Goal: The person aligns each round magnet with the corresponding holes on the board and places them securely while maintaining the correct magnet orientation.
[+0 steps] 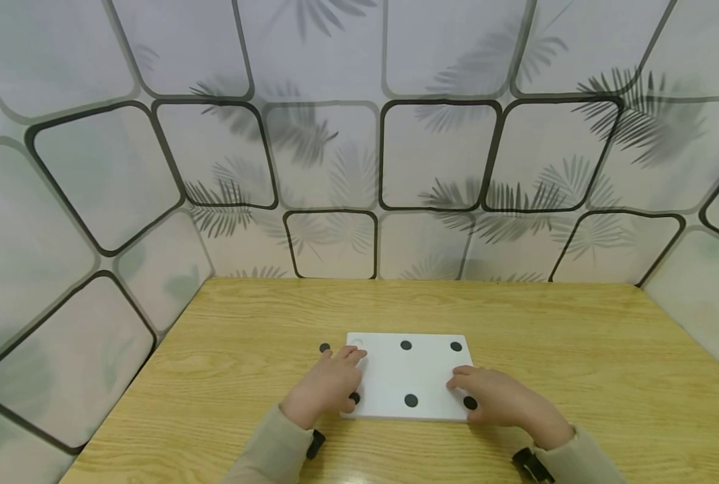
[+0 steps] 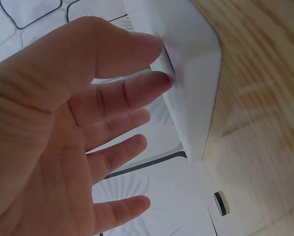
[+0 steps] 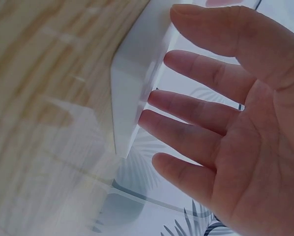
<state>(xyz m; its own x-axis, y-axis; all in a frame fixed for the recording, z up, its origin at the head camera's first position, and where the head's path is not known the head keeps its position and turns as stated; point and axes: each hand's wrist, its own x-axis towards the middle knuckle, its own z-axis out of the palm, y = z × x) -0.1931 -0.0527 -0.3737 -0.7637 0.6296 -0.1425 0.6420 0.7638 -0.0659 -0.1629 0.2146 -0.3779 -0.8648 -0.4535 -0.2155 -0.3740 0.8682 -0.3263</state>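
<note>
A flat white board (image 1: 384, 376) lies on the table, with several black discs set in it, such as the front middle disc (image 1: 410, 400). Its back left corner shows a pale round recess (image 1: 357, 342) holding no disc. One loose black disc (image 1: 324, 347) sits on the wood just left of the board. My left hand (image 1: 326, 384) is over the board's left end, thumb and index fingertip right by the front left disc (image 1: 355, 398), other fingers spread. Over the right end, my right hand (image 1: 501, 400) has extended fingers at the board's surface, beside the front right disc (image 1: 470, 402).
The wooden table (image 1: 263, 316) stretches around the board on all sides. Behind it and to the left and right rise pale patterned walls (image 1: 432, 154) with leaf prints. Dark straps (image 1: 531, 464) show at both sleeve cuffs.
</note>
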